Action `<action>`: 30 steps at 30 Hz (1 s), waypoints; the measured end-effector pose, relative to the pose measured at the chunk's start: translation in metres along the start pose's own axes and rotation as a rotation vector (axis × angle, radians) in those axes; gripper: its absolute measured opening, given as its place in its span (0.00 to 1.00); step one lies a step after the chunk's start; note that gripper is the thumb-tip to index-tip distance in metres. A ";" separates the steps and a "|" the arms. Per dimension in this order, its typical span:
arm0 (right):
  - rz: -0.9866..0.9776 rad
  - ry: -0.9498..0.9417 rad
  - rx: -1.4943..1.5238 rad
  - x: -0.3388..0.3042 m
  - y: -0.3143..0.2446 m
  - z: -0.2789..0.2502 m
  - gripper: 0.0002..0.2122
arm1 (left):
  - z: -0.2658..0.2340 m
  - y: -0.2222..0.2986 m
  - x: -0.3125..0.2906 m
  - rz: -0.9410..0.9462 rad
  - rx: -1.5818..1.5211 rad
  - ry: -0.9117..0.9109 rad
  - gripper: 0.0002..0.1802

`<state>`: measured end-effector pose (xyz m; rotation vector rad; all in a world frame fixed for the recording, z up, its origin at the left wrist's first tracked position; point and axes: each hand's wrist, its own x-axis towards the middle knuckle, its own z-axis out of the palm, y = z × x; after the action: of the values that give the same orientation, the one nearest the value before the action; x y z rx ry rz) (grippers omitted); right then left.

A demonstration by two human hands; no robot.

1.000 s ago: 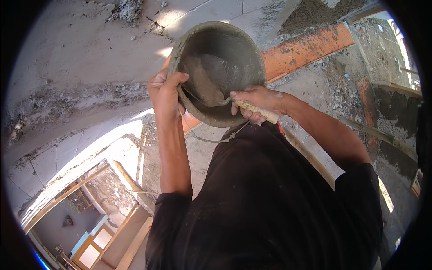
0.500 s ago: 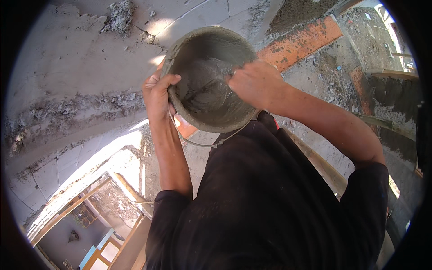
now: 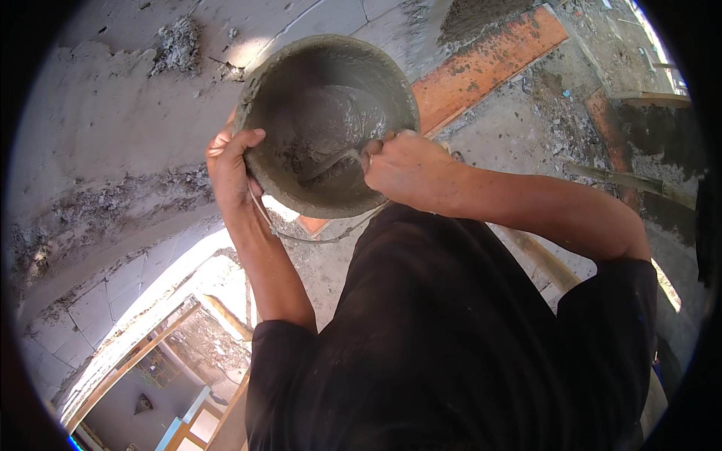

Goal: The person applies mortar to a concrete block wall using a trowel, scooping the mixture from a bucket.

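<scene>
Hands number two around one round mortar bucket [image 3: 328,124] held up before the person's chest: the left hand [image 3: 229,161] curls its fingers over the bucket's left rim and grips it, and the right hand [image 3: 406,167] is closed on a trowel [image 3: 331,164] whose blade dips inside. Wet grey mortar [image 3: 331,120] coats the bucket's bottom and walls. Behind it stands a rough plastered wall [image 3: 113,150], with two orange bricks [image 3: 481,71] to the right.

One head camera looks steeply down, close over the bucket [image 3: 327,124] and both forearms; wall far left.
</scene>
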<state>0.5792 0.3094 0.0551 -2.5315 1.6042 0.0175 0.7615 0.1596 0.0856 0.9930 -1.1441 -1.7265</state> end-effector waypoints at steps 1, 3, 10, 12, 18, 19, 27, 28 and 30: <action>0.110 -0.103 0.039 -0.002 0.016 -0.004 0.04 | -0.003 -0.001 -0.001 -0.040 -0.011 -0.032 0.29; 0.162 -0.137 0.043 -0.003 0.036 0.004 0.06 | 0.006 -0.011 -0.002 -0.036 0.072 0.013 0.29; 0.335 -0.157 0.509 -0.016 0.023 -0.041 0.10 | 0.008 -0.019 0.007 -0.039 0.148 0.064 0.27; 0.353 -0.277 0.461 -0.015 0.049 -0.024 0.11 | 0.010 -0.021 0.007 -0.067 0.210 0.056 0.27; 0.414 -0.133 0.019 -0.020 0.082 -0.087 0.11 | 0.046 -0.022 -0.003 -0.004 0.080 0.125 0.31; 0.440 -0.098 -0.072 -0.021 0.087 -0.096 0.10 | 0.049 -0.021 -0.002 0.012 0.080 0.099 0.32; 0.352 -0.255 0.163 -0.030 0.086 -0.078 0.09 | 0.060 -0.025 0.003 -0.014 0.177 0.132 0.31; 0.409 -0.150 0.121 -0.030 0.094 -0.083 0.09 | 0.066 -0.026 0.001 0.010 0.148 0.123 0.31; 0.447 -0.238 0.051 -0.024 0.103 -0.072 0.10 | 0.070 -0.023 -0.002 0.038 0.125 0.103 0.30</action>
<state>0.4710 0.2787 0.1164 -1.9932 1.9922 0.3074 0.6932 0.1878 0.0839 1.1156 -1.2080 -1.5705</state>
